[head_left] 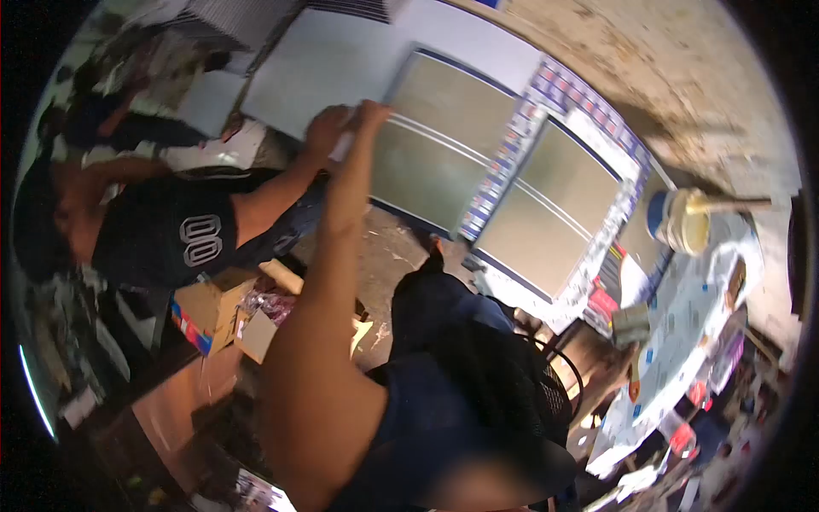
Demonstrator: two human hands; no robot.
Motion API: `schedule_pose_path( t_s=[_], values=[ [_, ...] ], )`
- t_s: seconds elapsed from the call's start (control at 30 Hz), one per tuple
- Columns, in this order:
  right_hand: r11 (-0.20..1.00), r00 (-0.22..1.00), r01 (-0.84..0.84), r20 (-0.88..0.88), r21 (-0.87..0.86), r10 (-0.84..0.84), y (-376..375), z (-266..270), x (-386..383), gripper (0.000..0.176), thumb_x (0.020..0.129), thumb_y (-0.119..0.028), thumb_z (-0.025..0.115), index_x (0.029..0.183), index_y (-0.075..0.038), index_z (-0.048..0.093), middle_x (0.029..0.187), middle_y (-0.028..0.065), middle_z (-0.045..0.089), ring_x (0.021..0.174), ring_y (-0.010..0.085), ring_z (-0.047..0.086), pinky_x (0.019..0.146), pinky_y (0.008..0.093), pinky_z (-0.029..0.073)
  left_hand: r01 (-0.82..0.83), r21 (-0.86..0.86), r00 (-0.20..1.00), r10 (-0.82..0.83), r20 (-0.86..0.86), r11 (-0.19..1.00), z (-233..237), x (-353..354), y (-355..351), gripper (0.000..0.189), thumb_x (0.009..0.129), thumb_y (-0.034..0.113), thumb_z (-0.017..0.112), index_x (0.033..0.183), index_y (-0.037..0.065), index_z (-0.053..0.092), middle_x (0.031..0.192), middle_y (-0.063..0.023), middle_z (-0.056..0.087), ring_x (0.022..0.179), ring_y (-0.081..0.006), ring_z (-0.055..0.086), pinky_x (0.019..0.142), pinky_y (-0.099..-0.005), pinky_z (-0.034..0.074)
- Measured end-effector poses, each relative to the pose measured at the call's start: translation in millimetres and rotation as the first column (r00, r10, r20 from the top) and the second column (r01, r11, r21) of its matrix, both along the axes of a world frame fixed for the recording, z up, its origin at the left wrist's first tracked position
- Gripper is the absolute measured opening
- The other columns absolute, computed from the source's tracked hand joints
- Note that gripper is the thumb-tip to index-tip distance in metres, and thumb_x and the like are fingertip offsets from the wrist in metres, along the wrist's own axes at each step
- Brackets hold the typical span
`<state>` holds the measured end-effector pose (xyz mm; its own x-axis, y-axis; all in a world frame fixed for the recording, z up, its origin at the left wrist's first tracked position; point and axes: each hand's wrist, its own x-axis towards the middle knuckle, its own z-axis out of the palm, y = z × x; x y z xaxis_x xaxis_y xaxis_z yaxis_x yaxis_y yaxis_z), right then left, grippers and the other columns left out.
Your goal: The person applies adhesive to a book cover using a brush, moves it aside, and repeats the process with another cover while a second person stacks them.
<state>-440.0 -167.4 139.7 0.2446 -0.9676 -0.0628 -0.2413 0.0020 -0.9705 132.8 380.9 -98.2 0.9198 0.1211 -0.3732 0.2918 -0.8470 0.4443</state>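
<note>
My left arm stretches far forward, and my left hand (372, 116) is closed at the near edge of a framed glossy panel (439, 136) with two white stripes. A small pale piece (344, 147) shows just below it, beside a co-worker's hand (328, 128); what my fingers hold is hidden. On the right, my right hand (625, 363) is dim and partly hidden, close under a grey-green block (631, 324); I cannot tell whether it grips it. A second striped panel (546, 209) lies between, bordered by patterned purple-white strips (495, 192).
The co-worker in a black shirt (171, 226) leans in from the left. An open cardboard box (217, 311) sits below them. At right, a white bucket (685, 222) with a brush stands by a long plastic-wrapped piece (682, 316). A rough wall (699, 111) runs behind.
</note>
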Motion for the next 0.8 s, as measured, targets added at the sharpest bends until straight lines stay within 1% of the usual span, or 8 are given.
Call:
schedule_pose_path(
  t_s=[0.1,0.2,0.33,0.43,0.53,0.67,0.77,0.8],
  values=[
    [0.989,0.986,0.116,0.108,0.096,-0.126,8,6,6,0.035,0.091,-0.020,0.069,0.121,-0.004,0.063,0.099,0.0011,0.061,0.071,0.0071,0.052,0.054,0.0216,0.039,-0.006,-0.050,1.000,0.008,0.020,0.999,-33,21,51,0.036,0.076,0.035,0.068,0.084,0.000,0.073,0.075,-0.0197,0.069,0.070,-0.0355,0.067,0.071,-0.0483,0.053],
    [0.950,0.945,0.101,0.270,0.297,-0.185,-1,8,6,0.030,0.092,-0.023,0.067,0.117,-0.006,0.064,0.082,0.0013,0.062,0.051,0.0066,0.048,0.044,0.0216,0.038,-0.312,0.332,0.875,0.133,0.466,0.890,87,-38,-36,0.052,0.077,0.034,0.070,0.111,-0.005,0.064,0.104,-0.0248,0.066,0.100,-0.0392,0.062,0.094,-0.0448,0.047],
    [0.911,0.907,-0.014,0.389,0.412,-0.162,-9,16,8,0.032,0.097,-0.033,0.060,0.119,-0.011,0.060,0.089,0.0034,0.061,0.065,0.0116,0.052,0.053,0.0237,0.040,0.134,0.037,0.896,-0.137,0.423,0.990,75,-74,-116,0.055,0.078,0.033,0.070,0.116,-0.005,0.061,0.111,-0.0268,0.062,0.109,-0.0407,0.057,0.098,-0.0457,0.044],
    [0.913,0.875,0.006,0.439,0.408,-0.202,-22,32,37,0.035,0.097,-0.035,0.058,0.120,-0.009,0.059,0.097,0.0024,0.063,0.077,0.0117,0.056,0.063,0.0245,0.044,0.287,-0.389,0.944,-0.189,0.270,0.876,51,-134,-199,0.055,0.077,0.035,0.070,0.114,-0.005,0.062,0.111,-0.0297,0.062,0.112,-0.0413,0.057,0.098,-0.0465,0.045],
    [0.953,0.874,-0.043,0.473,0.301,-0.109,-68,56,70,0.039,0.097,-0.035,0.059,0.120,-0.002,0.058,0.103,0.0050,0.063,0.080,0.0141,0.057,0.069,0.0272,0.047,0.247,-0.347,0.955,-0.288,-0.072,0.905,63,-191,-260,0.066,0.076,0.038,0.070,0.124,-0.005,0.056,0.119,-0.0299,0.058,0.118,-0.0421,0.053,0.100,-0.0474,0.043],
    [0.983,0.913,-0.143,0.369,-0.115,0.176,-156,101,119,0.033,0.096,-0.029,0.062,0.109,0.002,0.062,0.094,0.0065,0.065,0.071,0.0137,0.057,0.063,0.0285,0.047,0.324,-0.101,0.944,-0.314,0.102,0.941,59,-259,-294,0.079,0.074,0.038,0.071,0.134,-0.005,0.045,0.128,-0.0292,0.052,0.123,-0.0430,0.048,0.103,-0.0487,0.040],
    [0.865,0.955,-0.192,0.114,-0.463,0.273,-224,122,155,0.029,0.093,-0.026,0.065,0.093,0.003,0.067,0.077,0.0065,0.065,0.061,0.0139,0.058,0.056,0.0292,0.045,0.349,-0.080,0.935,-0.341,0.102,0.934,44,-295,-292,0.082,0.071,0.034,0.073,0.133,-0.010,0.042,0.127,-0.0306,0.050,0.121,-0.0447,0.047,0.103,-0.0485,0.039],
    [0.836,0.972,-0.228,-0.067,-0.498,0.225,-258,117,162,0.030,0.092,-0.027,0.066,0.091,0.003,0.067,0.077,0.0071,0.066,0.063,0.0140,0.060,0.057,0.0291,0.047,0.351,-0.013,0.893,-0.331,0.305,0.936,10,-311,-284,0.080,0.070,0.032,0.073,0.131,-0.010,0.043,0.124,-0.0310,0.052,0.116,-0.0459,0.049,0.100,-0.0491,0.040]
  ],
)
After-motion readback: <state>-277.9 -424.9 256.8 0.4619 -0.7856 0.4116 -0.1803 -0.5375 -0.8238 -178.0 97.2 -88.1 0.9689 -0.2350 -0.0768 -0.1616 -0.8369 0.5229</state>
